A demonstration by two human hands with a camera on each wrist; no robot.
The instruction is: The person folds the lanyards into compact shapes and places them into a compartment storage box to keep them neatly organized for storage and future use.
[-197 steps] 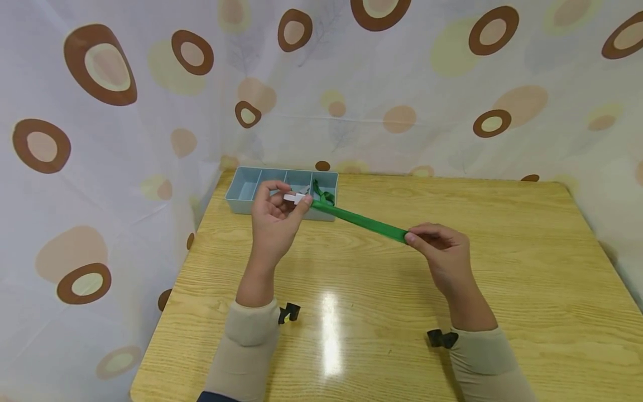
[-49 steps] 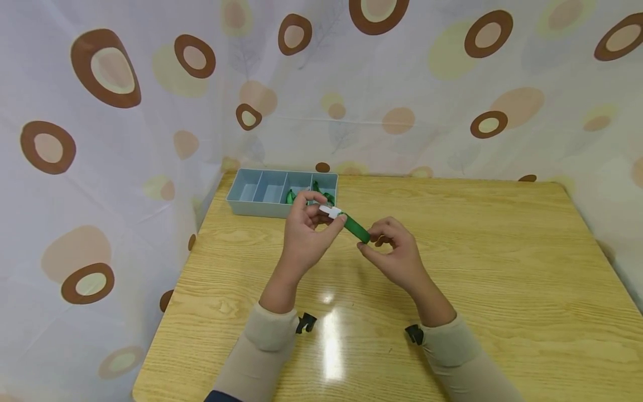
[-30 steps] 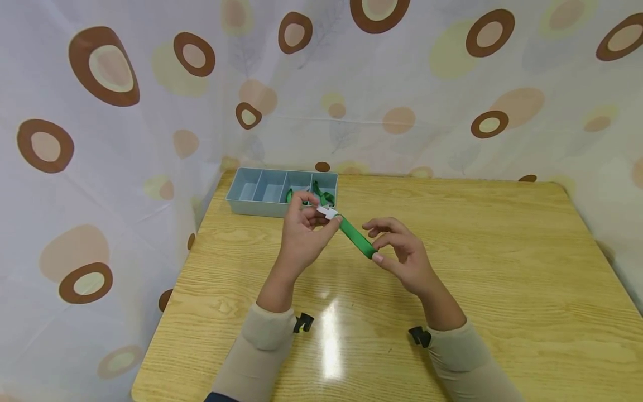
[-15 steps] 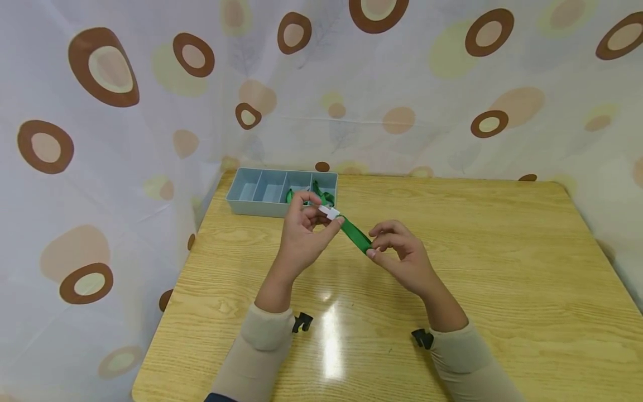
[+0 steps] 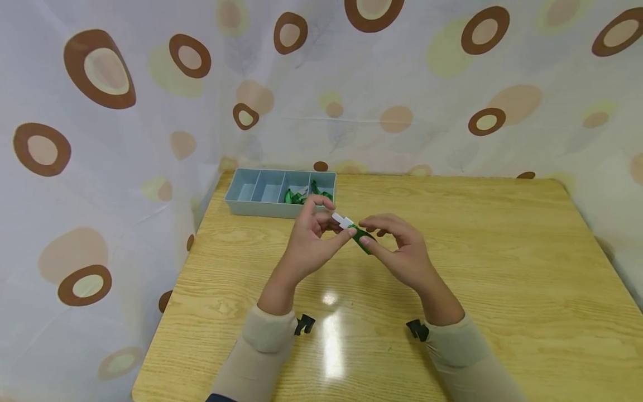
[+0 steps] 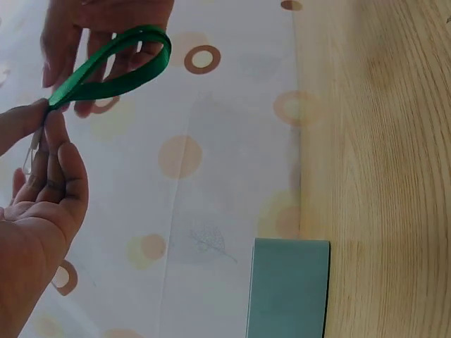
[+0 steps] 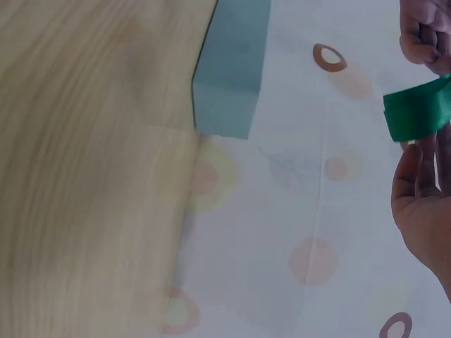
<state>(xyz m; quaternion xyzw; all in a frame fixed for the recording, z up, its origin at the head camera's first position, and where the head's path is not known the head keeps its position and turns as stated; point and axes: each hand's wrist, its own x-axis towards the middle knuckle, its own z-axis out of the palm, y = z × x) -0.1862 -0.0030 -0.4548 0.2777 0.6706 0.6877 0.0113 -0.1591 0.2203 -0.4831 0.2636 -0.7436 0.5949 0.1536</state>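
Observation:
In the head view my left hand (image 5: 313, 240) pinches a green ribbon strap where it joins a white connector-like end piece (image 5: 342, 220). The green ribbon (image 6: 116, 86) bends into a loop in the left wrist view. My right hand (image 5: 399, 248) has its thumb against that ribbon, with its bent fingers on the far side. In the right wrist view the loop's end (image 7: 416, 116) lies by the right thumb, and part of the strap runs out of frame. Just behind the hands stands a blue-grey divided tray (image 5: 261, 209); green ribbon and white pieces lie in its two right compartments.
The tray sits near the back left of the wooden table (image 5: 502, 268), close to the patterned curtain (image 5: 427, 145). Its two left compartments show only bare bottoms. Black clips (image 5: 418, 330) project from both sleeve cuffs.
Earlier the strap was stretched between both hands; it has since been doubled into a short loop. In the last half second my hands came closer together, and the right thumb slid toward the white piece.

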